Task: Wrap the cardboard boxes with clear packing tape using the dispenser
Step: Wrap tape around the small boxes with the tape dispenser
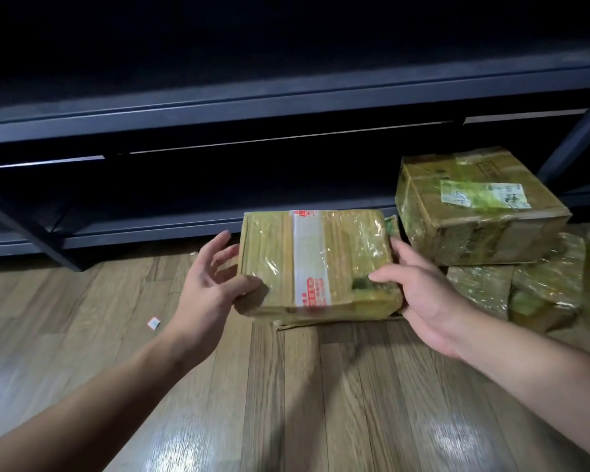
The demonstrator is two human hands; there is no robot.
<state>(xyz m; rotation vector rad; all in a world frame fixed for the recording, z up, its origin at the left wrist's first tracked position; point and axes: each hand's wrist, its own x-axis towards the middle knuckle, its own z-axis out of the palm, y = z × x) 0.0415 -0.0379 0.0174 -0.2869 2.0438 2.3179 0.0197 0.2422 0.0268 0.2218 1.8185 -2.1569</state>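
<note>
Floor: glossy wood planks, with a small white scrap lying left of the hands.

The left hand holds the flat box at its near-left corner. Its thumb is on top and its fingers are spread loosely along the left edge. The right hand grips the near-right corner, thumb on top, fingers hidden behind the side. The box looks lifted just clear of the floor, tilted towards the camera, and is already skinned in clear film. No dispenser in view.

Risks, as I judge them:
- Slick film plus a light left grip: the box could slide out to the left.
- A ragged cardboard edge shows under the near side. I can't tell if it's part of this box. If so, it could snag or tear further.
- The stack sits just beside the right hand, its top box askew. A swing to the right could knock it.

Writing:
- A white strip across the flat box has red print at both ends, too blurred to read.
- The label on the top box has handwriting and small print, both illegible.
- Faint print on that box's side is unreadable too.

Behind everything is a dark shelf.
</note>
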